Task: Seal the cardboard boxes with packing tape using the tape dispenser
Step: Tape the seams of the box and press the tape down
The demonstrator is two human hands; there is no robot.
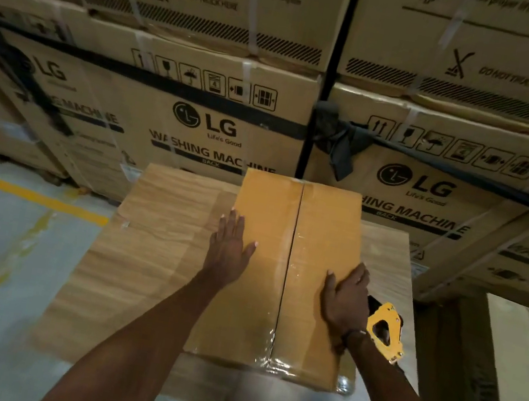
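Head view looks down on a small cardboard box (289, 274) that sits on a wood-grain surface (140, 267), towards its right side, with the centre seam running from near to far. Glossy clear tape already shows along that seam and wraps over the near edge, so this box looks sealed, or nearly so. The left hand (230, 247) lies flat on the top left flap, fingers straight and together, pressing down. The right hand (344, 301) rests on the right edge of the top, fingers bent over the side, gripping the box rather than the tool. The hands are apart, one on each flap. The yellow tape dispenser (386, 329) lies on the surface just beside the box, right behind the right wrist, held by nobody. The box seems stiff in its walls but softer at the flaps, which would give if pressed near the seam; its weight I cannot tell, though its size suggests one person can slide or lift it. The taped strip looks slick, so bare cardboard at the two long sides is the better hold. Large washing machine cartons (205, 127) stand stacked close behind the far edge, leaving little room to push the box away, and another carton (515, 365) stands at the right, near the dispenser.
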